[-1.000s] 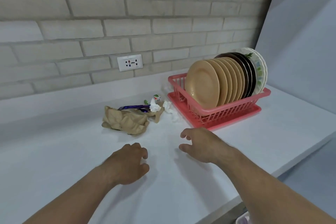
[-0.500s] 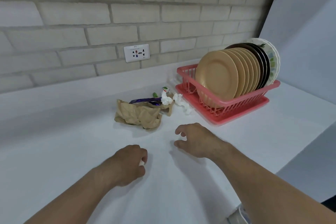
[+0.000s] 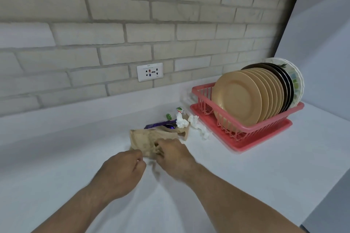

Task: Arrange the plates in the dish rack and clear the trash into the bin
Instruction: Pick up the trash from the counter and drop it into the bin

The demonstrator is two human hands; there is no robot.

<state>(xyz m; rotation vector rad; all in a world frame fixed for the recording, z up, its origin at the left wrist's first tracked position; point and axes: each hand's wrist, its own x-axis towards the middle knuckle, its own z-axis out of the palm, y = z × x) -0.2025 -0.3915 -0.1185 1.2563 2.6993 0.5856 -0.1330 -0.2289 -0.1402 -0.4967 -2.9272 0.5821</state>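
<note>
Midway across counter [image 3: 255,176], right hand [image 3: 175,155] pinched crumpled brown paper [image 3: 144,138]. Beside it, left hand [image 3: 123,173] curled; could not tell contents.

Tan round plates [image 3: 236,100] stand on edge in the pink plastic dish rack [image 3: 251,128], far right. Crumpled brown paper bag [image 3: 145,138] sits to its left, with white tissue scraps [image 3: 200,128] between them.

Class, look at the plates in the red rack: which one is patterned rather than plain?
The white plate at the very back, with green printing on it; the others are plain tan or dark.
</note>
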